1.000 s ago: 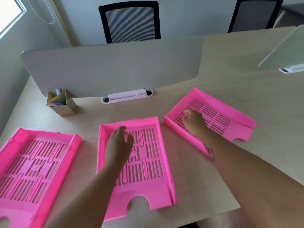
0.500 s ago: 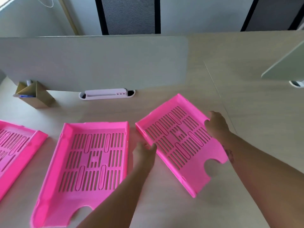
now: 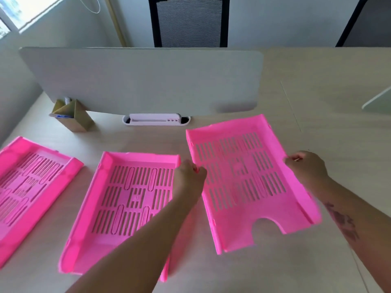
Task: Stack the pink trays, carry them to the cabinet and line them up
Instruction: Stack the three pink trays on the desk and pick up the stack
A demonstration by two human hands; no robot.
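— Both hands clamp it? 
— Yes: left hand (image 3: pixel 189 178) and right hand (image 3: pixel 306 169) pinch the right tray (image 3: pixel 249 180) by its side walls, right of centre; middle tray (image 3: pixel 127 199) lies beside it.

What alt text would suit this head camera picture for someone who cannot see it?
Two bare hands, left hand and right hand, grip the sides of the right pink tray over a pale desk. Two more pink trays lie to its left.
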